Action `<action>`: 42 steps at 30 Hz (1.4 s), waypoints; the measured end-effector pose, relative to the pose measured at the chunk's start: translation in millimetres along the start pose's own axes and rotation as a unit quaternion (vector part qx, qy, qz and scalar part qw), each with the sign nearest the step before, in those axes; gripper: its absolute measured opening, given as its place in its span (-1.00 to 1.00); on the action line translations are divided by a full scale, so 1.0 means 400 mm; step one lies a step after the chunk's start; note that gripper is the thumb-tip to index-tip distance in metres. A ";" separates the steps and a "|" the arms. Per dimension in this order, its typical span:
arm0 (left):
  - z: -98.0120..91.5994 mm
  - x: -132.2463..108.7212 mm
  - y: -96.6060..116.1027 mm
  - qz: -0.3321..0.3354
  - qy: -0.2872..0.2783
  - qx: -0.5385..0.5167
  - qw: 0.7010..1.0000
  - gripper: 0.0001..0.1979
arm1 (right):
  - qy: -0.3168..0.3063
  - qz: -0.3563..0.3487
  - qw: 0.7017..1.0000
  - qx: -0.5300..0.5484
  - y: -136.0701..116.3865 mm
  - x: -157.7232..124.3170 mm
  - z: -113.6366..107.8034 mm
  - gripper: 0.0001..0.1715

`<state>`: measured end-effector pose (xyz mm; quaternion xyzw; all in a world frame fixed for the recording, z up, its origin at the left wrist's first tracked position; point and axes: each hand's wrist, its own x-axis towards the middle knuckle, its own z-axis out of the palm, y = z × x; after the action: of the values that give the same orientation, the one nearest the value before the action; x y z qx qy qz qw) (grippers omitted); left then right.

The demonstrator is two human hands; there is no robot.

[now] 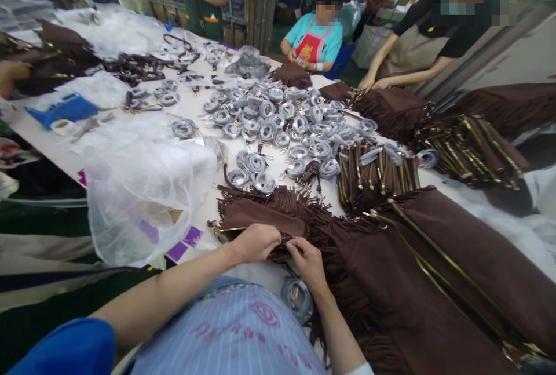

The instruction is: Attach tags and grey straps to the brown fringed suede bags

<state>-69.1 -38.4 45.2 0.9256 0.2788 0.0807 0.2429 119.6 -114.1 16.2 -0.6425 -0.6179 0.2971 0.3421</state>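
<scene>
A brown fringed bag (264,215) with a gold zipper lies on the table right in front of me. My left hand (258,243) is closed at the bag's near edge, its fingertips pinching something at the zipper side. Close beside it, my right hand (306,259) pinches at the same edge with thumb and forefinger. The small part between the fingertips is too hidden to make out. A coiled grey strap (297,298) rests next to my right wrist. More brown fringed bags (399,270) with gold zippers lie to the right.
Many wrapped grey strap coils (269,114) cover the table's middle. A clear plastic bag (147,195) lies at left, near a blue tape dispenser (63,109). Stacked brown pouches (377,175) stand at right. Co-workers (315,39) work at the far side; another person's hand (13,73) shows at left.
</scene>
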 end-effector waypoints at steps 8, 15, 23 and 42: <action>0.136 0.000 -0.045 -0.076 -0.068 -0.072 0.992 -0.64 | -0.002 0.047 0.999 0.025 0.024 -0.026 0.010 -0.63; 0.173 0.051 -0.055 -0.121 -0.107 -0.046 0.986 -0.72 | 0.000 0.081 0.996 0.043 0.045 -0.007 0.020 -0.67; 0.156 0.094 -0.056 -0.144 -0.155 -0.055 0.976 -0.70 | 0.012 0.108 0.993 0.046 0.057 0.007 0.026 -0.62; 0.157 0.131 -0.045 -0.217 -0.156 -0.083 0.960 -0.73 | -0.051 0.089 0.923 -0.371 -0.018 -0.045 0.025 -0.79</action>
<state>-16.1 -21.8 -17.5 0.8203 0.4242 -0.0964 0.3714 106.2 -131.3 15.2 -0.7596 -0.6410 0.1085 0.0195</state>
